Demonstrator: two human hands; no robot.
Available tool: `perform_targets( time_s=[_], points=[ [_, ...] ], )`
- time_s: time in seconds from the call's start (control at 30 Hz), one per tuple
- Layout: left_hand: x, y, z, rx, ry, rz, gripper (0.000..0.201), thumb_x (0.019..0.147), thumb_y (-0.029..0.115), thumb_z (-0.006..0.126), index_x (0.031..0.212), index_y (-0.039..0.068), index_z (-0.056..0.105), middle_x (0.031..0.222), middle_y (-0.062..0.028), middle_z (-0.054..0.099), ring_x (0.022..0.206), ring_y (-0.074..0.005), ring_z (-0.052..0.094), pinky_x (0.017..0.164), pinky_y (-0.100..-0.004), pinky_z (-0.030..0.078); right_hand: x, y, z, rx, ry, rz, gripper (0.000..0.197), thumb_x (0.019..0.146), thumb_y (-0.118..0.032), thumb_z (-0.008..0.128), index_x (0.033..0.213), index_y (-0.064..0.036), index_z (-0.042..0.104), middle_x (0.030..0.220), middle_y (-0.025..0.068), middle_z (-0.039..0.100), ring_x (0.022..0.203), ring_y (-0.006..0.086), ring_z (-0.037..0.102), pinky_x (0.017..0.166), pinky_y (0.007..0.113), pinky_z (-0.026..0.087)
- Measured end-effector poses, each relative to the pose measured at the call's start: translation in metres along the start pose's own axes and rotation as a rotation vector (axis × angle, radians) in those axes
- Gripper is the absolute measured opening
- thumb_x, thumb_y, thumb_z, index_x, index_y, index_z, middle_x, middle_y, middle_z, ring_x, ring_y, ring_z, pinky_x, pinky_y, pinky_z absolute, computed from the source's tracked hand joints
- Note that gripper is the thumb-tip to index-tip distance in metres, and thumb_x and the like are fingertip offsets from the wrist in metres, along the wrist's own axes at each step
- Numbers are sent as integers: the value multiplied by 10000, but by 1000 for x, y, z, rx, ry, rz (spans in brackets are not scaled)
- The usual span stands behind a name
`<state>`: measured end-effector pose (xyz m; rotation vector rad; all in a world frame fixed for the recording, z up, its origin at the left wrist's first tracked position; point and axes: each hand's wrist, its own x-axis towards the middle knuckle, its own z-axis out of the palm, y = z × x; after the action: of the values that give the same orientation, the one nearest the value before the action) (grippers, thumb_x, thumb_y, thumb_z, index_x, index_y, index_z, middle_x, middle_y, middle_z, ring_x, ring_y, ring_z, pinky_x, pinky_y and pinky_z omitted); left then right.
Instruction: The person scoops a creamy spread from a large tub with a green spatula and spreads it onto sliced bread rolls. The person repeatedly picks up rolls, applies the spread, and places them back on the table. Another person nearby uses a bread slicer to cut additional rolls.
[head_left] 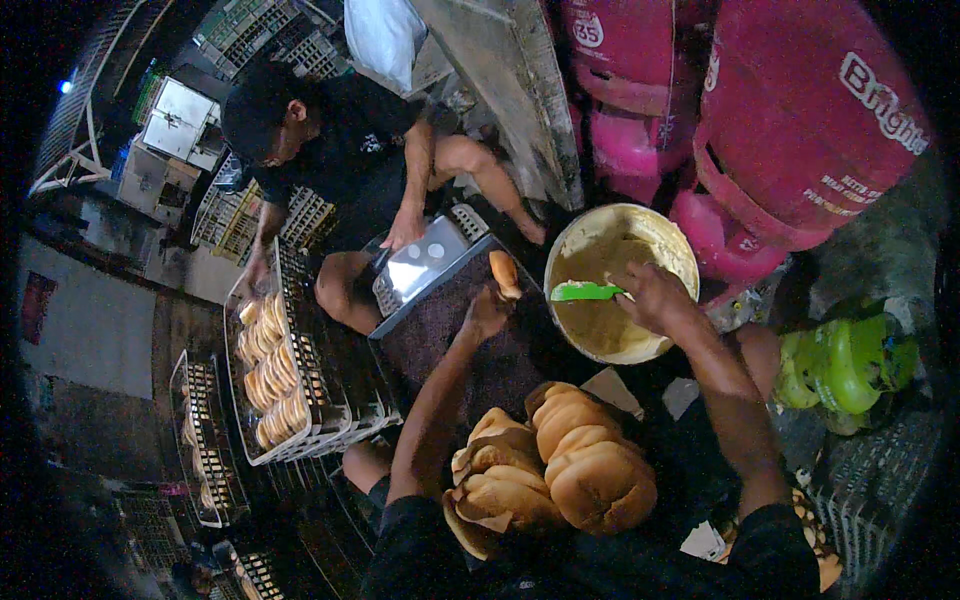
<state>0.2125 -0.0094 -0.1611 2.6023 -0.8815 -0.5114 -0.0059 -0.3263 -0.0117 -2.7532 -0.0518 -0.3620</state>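
Note:
My left hand (487,312) is closed round a small golden-brown bread bun (504,270), held upright over the dark cloth between my knees. To its right stands a round pale bucket (622,358) with beige cream (598,245) coating its inside. Over the bucket, my right hand (655,298) grips a green spatula (583,291), its flat blade pointing left toward the bun and smeared with cream along one edge. Close to my body lies a pile of joined bread buns (598,465), below both forearms.
A person (340,150) sits opposite, one hand on a shiny metal box (430,258) and the other at a crate (290,345) of stacked bread. Another bread crate (200,440) stands farther left. Pink gas cylinders (800,120) crowd the far right; a green cylinder (840,365) is nearer.

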Motion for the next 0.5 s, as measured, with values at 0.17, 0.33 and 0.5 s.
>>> perform_targets(
  time_s=[0.17,0.33,0.5],
  points=[
    [-132,108,-76,-517,-29,16,612,850,363,691,1290,-23,514,1212,-187,595,1120,-283,584,973,-351,447,-1,-4,-17,115,-244,263,405,835,-164,587,1219,-40,560,1047,241,606,956,413,607,841,498,493],
    [-314,114,-102,-828,458,26,1115,617,521,847,1441,9,297,1316,-174,480,1225,-287,481,1045,-419,368,4,-5,13,168,-145,378,549,832,-118,567,1319,82,411,1075,314,598,934,455,616,821,509,498],
    [-434,112,-24,-452,404,14,1365,462,621,877,1487,52,178,1436,-242,256,1331,-400,290,1090,-509,281,22,6,56,536,-223,525,506,839,-67,548,1300,61,382,976,269,635,828,370,664,720,450,538]
  ],
)
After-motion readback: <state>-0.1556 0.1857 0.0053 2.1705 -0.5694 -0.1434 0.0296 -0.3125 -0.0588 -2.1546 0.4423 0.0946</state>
